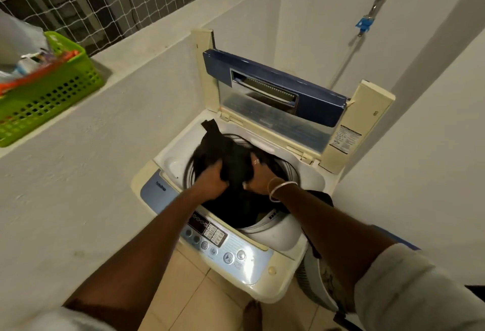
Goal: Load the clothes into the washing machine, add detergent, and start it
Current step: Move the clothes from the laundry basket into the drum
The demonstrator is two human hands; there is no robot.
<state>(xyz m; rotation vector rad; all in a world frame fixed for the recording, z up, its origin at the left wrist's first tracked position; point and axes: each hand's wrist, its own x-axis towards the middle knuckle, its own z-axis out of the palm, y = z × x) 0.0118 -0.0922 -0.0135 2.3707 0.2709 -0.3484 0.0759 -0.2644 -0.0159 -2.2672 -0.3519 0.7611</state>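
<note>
Head view, left to right: a green basket sits on the far-left ledge. Your left hand and right hand each have the grip curled round a dark garment, held over the open top of the washing machine, lid raised.

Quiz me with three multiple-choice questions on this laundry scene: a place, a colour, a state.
1. The green basket stands: A on the floor; B on the ledge left of the washing machine; C on a chair.
2. The garment that the left hand and right hand grip is: A white; B black; C red.
3. The lid is: A shut; B missing; C open, upright.
Answers: 1 B, it sits on the ledge; 2 B, the cloth is black; 3 C, it stands raised at the back.
</note>
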